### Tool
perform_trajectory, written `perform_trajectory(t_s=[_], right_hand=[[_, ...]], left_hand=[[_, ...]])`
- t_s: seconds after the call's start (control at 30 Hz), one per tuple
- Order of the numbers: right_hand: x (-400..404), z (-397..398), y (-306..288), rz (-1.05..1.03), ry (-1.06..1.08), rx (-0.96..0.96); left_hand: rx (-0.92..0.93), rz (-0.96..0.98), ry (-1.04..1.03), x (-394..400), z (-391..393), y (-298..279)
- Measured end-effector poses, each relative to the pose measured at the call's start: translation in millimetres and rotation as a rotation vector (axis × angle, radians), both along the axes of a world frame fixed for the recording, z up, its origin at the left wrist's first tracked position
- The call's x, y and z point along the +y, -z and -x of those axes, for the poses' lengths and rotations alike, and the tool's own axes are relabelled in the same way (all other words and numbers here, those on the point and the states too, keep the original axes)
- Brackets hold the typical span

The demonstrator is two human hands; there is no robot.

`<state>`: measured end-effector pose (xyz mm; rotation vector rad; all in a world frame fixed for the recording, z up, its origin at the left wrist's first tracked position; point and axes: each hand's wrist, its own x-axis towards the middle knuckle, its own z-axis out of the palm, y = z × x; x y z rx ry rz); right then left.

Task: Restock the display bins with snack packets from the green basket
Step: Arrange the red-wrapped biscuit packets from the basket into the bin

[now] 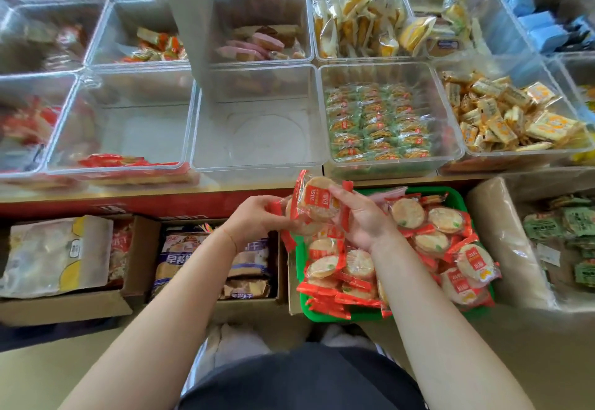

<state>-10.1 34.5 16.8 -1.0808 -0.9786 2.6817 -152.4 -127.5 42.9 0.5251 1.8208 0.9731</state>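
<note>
A green basket on the floor at the right holds several red-edged rice cracker packets. Above its left rim both hands hold a small stack of the same packets. My left hand grips the stack from the left side. My right hand grips it from the right, fingers curled over the top packet. Straight ahead on the shelf stands a clear display bin with nothing in it. The bin to its left has a few red packets at its front edge.
Clear bins cover the shelf: green-wrapped cakes, yellow packets, pink and orange snacks further back. Cardboard boxes of bagged snacks sit on the floor at the left. A carton with green packets stands right of the basket.
</note>
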Motion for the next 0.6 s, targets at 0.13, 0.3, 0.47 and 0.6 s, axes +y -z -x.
perform_trajectory(t_s=[0.13, 0.3, 0.47, 0.6], right_hand=[[-66.0, 65.6, -2.3, 0.069, 0.026, 0.077], [-173.0, 174.4, -1.9, 0.004, -0.005, 0.033], [-230.7, 269.7, -5.6, -0.053, 0.232, -0.02], [-247.6, 322.9, -16.9, -0.226, 0.202, -0.111]], left_hand=[[-0.156, -0.186, -0.352, -63.9, 73.0, -4.6], [-0.374, -0.074, -0.198, -168.3, 177.5, -1.3], [-0.014, -0.101, -0.516, -242.5, 284.3, 12.2], [0.36, -0.216, -0.512, -250.6, 352.8, 15.6]])
